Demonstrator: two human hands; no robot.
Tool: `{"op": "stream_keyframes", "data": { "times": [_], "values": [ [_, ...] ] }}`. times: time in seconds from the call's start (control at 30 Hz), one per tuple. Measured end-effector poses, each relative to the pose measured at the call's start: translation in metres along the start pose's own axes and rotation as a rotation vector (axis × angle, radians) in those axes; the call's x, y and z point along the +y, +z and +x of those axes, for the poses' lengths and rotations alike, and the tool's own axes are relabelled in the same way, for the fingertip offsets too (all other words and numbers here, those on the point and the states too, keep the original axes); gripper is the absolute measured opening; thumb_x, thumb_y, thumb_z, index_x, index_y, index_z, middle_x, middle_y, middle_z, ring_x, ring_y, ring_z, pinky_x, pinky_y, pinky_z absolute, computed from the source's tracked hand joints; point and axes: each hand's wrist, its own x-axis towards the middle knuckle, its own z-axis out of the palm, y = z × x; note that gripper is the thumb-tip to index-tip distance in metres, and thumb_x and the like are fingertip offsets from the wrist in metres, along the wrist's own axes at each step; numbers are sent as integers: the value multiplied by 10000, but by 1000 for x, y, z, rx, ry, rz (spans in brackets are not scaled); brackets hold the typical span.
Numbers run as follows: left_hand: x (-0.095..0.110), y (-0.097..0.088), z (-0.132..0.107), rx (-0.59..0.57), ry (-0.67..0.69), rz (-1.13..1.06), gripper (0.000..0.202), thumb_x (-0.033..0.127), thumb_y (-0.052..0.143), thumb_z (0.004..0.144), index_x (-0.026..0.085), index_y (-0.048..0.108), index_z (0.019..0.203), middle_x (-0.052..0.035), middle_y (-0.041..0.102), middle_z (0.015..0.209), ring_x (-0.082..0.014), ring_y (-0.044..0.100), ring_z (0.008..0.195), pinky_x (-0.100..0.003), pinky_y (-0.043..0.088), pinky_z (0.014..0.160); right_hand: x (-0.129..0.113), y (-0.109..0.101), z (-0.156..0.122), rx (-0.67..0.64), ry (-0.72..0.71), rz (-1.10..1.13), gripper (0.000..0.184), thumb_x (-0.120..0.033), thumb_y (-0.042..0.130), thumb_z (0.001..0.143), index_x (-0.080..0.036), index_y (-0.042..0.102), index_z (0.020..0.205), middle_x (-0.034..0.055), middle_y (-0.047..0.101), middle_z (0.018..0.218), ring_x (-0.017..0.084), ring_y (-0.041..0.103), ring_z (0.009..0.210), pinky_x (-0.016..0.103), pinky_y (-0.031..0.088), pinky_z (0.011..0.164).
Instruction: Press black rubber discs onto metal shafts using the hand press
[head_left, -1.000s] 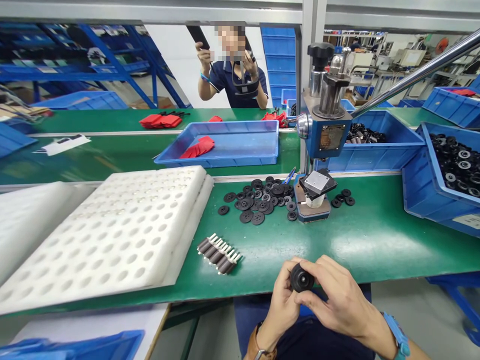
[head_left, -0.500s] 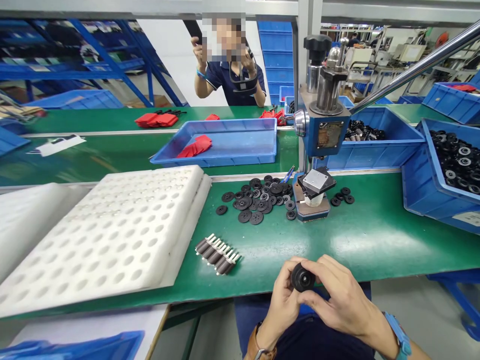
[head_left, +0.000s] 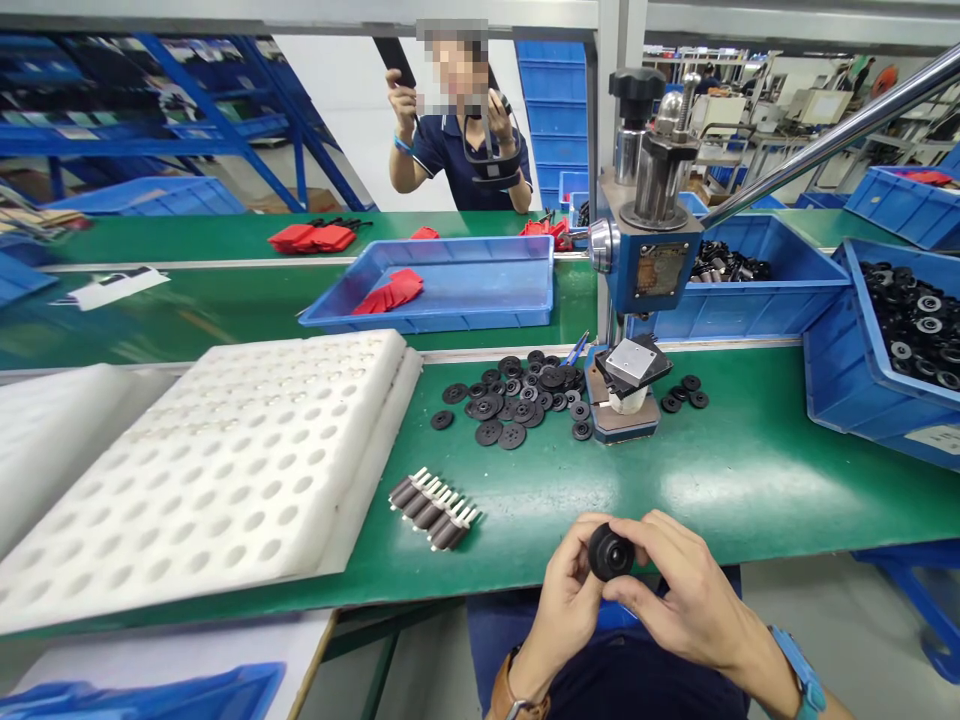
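Between both hands, just over the bench's front edge, is a round black part (head_left: pixel 611 552) with stepped rings and a small bright centre. My left hand (head_left: pixel 574 590) is closed around its left side. The fingertips and thumb of my right hand (head_left: pixel 679 585) pinch it from the right. What lies behind the part is hidden by my fingers. Ahead on the green bench is a loose pile of black discs (head_left: pixel 517 400). To the left lies a row of dark cylinders with white shafts (head_left: pixel 435 508).
A hand press (head_left: pixel 649 260) stands behind the discs, its lever reaching right. White foam trays with holes (head_left: pixel 225 480) fill the left. Blue bins of parts (head_left: pixel 862 400) stand at right; a blue tray (head_left: pixel 480 322) holds red pieces. A person (head_left: pixel 465 160) stands across the bench.
The black part has shifted slightly right and up and its face is turned a little in my fingers. Both hands keep their hold.
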Motion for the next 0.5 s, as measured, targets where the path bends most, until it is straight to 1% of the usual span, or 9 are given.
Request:
{"op": "stream_keyframes", "data": {
  "times": [0.07, 0.13, 0.2, 0.27, 0.33, 0.37, 0.43, 0.5],
  "values": [
    [-1, 0, 0, 34, -39, -15, 328, 488, 711, 923, 203, 668, 1081, -71, 658, 1027, -204, 651, 923, -291, 535, 836, 5, 0, -3, 19, 45, 19, 291, -318, 559, 1046, -187, 539, 1304, 36, 597, 855, 192, 563, 740, 318, 498, 655],
    [-2, -1, 2, 101, -60, -26, 374, 497, 737, 901, 206, 644, 1116, -75, 674, 1035, -211, 665, 942, -292, 541, 844, 13, 2, -7, 48, 83, 18, 300, -332, 566, 1046, -192, 547, 1310, 27, 585, 852, 187, 573, 746, 321, 511, 679],
    [0, -2, 11, 169, -47, -11, 388, 513, 744, 889, 202, 626, 1087, -59, 674, 977, -188, 661, 860, -265, 540, 775, 23, 6, -11, 88, 112, 3, 323, -341, 552, 1053, -194, 544, 1341, 23, 583, 849, 185, 584, 746, 320, 520, 685],
    [10, -2, 30, 237, 2, 37, 387, 528, 741, 883, 192, 621, 1033, -22, 640, 849, -148, 608, 719, -226, 505, 667, 32, 7, -12, 136, 136, -10, 344, -326, 530, 1062, -198, 533, 1381, 22, 590, 848, 183, 595, 746, 312, 526, 680],
    [30, 1, 59, 306, 67, 100, 381, 519, 747, 871, 184, 625, 1005, 14, 584, 743, -122, 530, 623, -204, 448, 586, 39, 3, -7, 203, 133, -30, 338, -299, 521, 1063, -200, 540, 1386, 21, 597, 845, 177, 599, 737, 304, 531, 676],
    [43, 4, 76, 321, 102, 131, 379, 506, 756, 856, 179, 630, 999, 18, 574, 729, -122, 517, 618, -205, 434, 577, 41, -3, -2, 246, 120, -44, 326, -285, 522, 1061, -198, 552, 1374, 18, 595, 836, 173, 596, 725, 301, 530, 671],
    [72, 12, 112, 342, 176, 210, 340, 455, 755, 835, 170, 652, 989, 12, 579, 755, -123, 508, 639, -212, 428, 594, 41, -21, 14, 350, 82, -81, 299, -262, 529, 1053, -194, 581, 1339, 12, 584, 814, 167, 582, 705, 297, 523, 661],
    [98, 20, 147, 338, 244, 316, 277, 389, 730, 820, 165, 682, 975, 34, 528, 710, -115, 452, 615, -217, 396, 587, 36, -47, 35, 486, 42, -122, 281, -248, 548, 1040, -191, 606, 1310, 13, 581, 820, 166, 573, 718, 302, 516, 675]
  ]
}}
